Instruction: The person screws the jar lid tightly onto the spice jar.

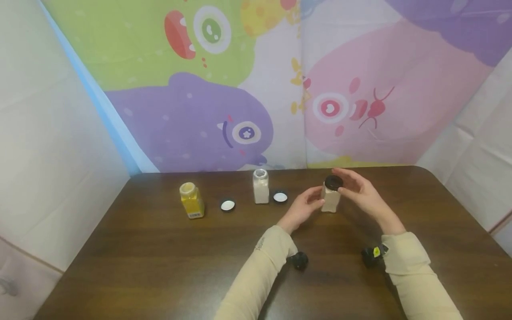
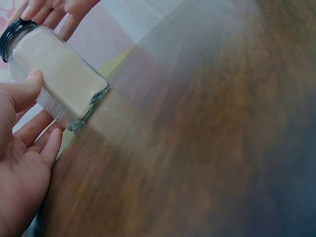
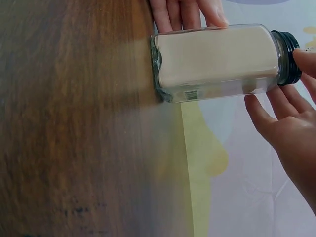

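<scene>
A square glass jar (image 1: 330,201) of pale cream powder stands upright toward the back right of the table, a black screw lid (image 1: 334,182) on its top. My left hand (image 1: 305,206) holds the jar's body from the left. In the left wrist view, the thumb of that hand (image 2: 22,163) presses the near face while the fingers reach behind. From the right, my right hand (image 1: 366,195) grips the lid, its thumb at the rim. The right wrist view shows this hand (image 3: 291,123) with its fingers around the lid (image 3: 289,58) and jar neck.
An open jar of yellow powder (image 1: 192,201) stands at the left, with an upturned black lid (image 1: 227,205) beside it. Mid-table is an open jar of white powder (image 1: 261,187), another upturned lid (image 1: 280,197) to its right. A cartoon-printed cloth (image 1: 224,98) hangs behind the table (image 1: 180,262).
</scene>
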Tool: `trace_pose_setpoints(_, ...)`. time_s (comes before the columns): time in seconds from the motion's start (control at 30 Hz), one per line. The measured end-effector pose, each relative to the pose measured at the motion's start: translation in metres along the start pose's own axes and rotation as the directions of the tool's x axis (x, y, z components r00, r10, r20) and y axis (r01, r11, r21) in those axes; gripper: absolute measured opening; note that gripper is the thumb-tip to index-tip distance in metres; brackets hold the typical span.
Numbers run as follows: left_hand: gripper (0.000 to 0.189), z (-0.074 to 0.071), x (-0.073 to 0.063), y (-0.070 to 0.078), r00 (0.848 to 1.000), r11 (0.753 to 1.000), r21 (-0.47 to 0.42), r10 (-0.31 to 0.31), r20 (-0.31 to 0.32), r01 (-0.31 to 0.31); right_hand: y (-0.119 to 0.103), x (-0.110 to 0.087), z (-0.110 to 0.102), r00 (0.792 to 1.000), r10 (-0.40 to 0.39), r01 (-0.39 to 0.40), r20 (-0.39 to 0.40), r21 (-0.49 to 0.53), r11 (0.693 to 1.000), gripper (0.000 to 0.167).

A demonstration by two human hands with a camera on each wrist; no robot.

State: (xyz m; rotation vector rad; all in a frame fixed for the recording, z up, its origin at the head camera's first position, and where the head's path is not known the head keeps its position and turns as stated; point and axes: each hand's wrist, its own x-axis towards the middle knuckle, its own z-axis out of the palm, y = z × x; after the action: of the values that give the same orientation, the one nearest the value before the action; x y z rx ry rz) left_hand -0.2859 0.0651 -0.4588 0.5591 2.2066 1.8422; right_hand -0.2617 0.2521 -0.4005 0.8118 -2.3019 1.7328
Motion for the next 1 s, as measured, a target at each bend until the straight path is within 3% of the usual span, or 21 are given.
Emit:
trace_pose_setpoints(0.17, 0.043, 0.0, 0.001, 0.0006, 1.0, 1.0, 0.007, 0.001, -0.002, -0.001, 0.0008, 0.0, -0.0007, 0.999, -0.014, 0.014, 0.035, 0.002, 1.0, 0.046)
trace_pose_setpoints(0.47, 0.042, -0.0002, 0.0007, 0.0002, 1.0, 1.0, -0.005, 0.021, 0.002, -0.021, 0.0031, -0.0002, 0.0007, 1.0, -0.023, 0.023, 0.012, 0.031, 0.999, 0.048)
trace_pose_setpoints(0.77, 0.042, 0.0004, 0.0009, -0.001, 1.0, 1.0, -0.015, 0.008, -0.001, -0.008, 0.0012, 0.0016, 0.0004, 0.996, -0.066, 0.063, 0.061, 0.041, 0.997, 0.047)
trace_pose_setpoints(1.0, 0.041, 0.0007, 0.0007, -0.0001, 1.0, 1.0, -0.017, 0.007, -0.012, -0.007, 0.0002, 0.0004, 0.0034, 1.0, -0.025, 0.025, 0.001, -0.005, 1.0, 0.042)
